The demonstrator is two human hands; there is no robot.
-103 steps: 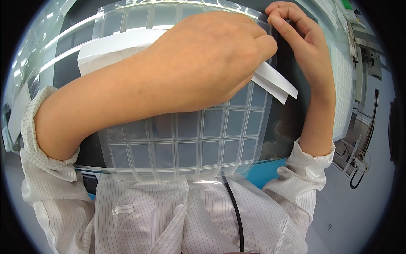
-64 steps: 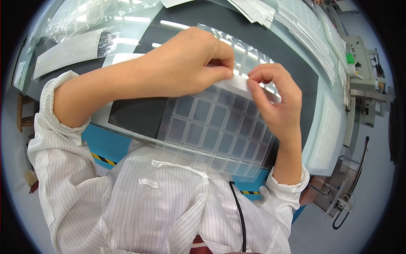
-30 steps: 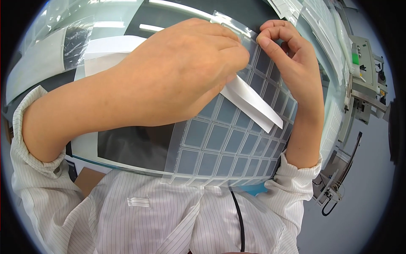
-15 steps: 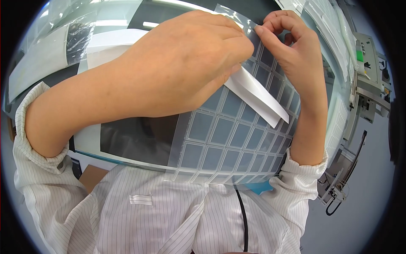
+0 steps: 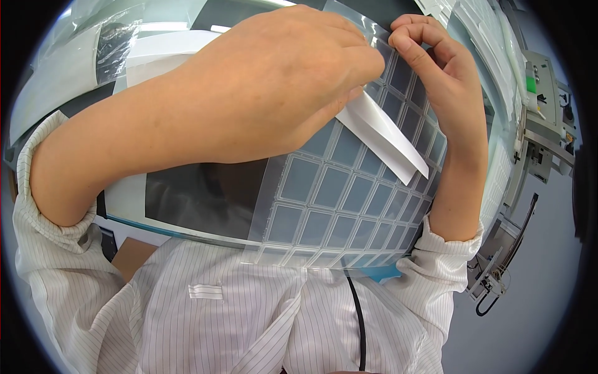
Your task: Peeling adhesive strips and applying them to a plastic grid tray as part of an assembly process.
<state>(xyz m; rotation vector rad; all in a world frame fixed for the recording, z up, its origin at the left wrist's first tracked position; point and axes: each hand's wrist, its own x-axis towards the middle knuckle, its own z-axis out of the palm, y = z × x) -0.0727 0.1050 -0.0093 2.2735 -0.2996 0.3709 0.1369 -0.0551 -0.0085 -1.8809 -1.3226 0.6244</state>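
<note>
A clear plastic sheet (image 5: 293,179) patterned with a grid of grey-blue rectangles lies in front of me, its lower edge reaching the table's near edge. My left hand (image 5: 299,87) is closed over the sheet's upper part, with a folded white paper strip (image 5: 389,140) sticking out from under its fingers toward the lower right. The back of that hand hides most of its fingertips. Thumb and forefinger of my right hand (image 5: 436,62) are pinched together beside the sheet's far right edge. Whatever is between those fingertips is too small to make out.
Under the sheet's left side lies a dark panel (image 5: 199,196) on a glass-topped table. White paper (image 5: 165,53) and crinkled clear film (image 5: 116,50) lie at the far left. Equipment (image 5: 542,112) stands beyond the table on the right.
My right hand's fingertips have shifted slightly right, apart from my left hand. The left hand and the white paper strip have moved a little up and to the right.
</note>
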